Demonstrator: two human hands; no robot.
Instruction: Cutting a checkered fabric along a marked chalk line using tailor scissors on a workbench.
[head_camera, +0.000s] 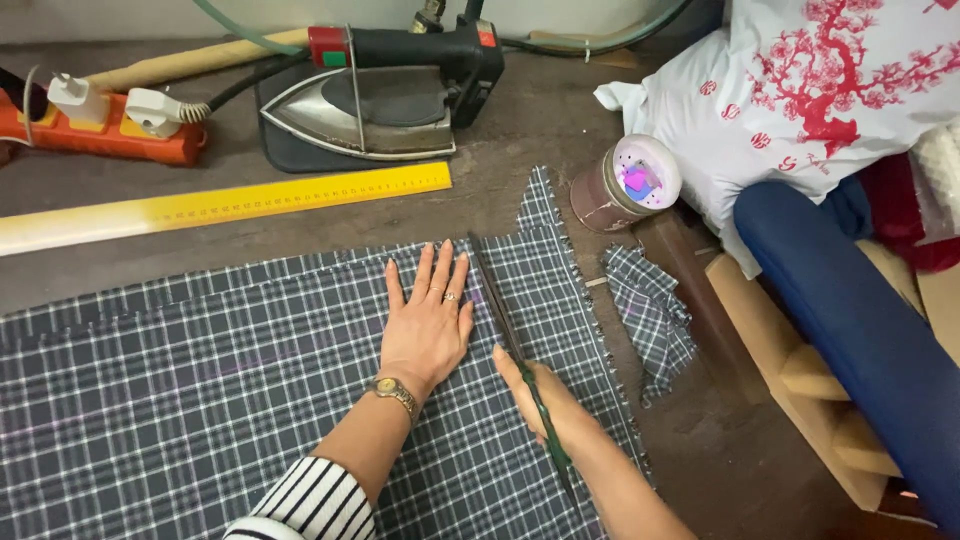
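Note:
A grey plaid cloth (200, 380) lies flat on the worn table. My left hand (428, 318) presses palm-down on it, fingers spread, a ring on one finger and a gold watch at the wrist. Just to its right, my right hand (535, 395) grips long dark scissors (498, 300) by green handles. The blades run up the cloth toward its notched top edge. A cut-off plaid scrap (652, 315) lies to the right of the cloth.
A yellow ruler (230, 205) lies beyond the cloth. Behind it sit a steam iron (375, 105) on a dark mat and an orange power strip (105, 135). A round tin (628, 183), a white printed bag (790, 110) and a blue roll (850, 320) crowd the right.

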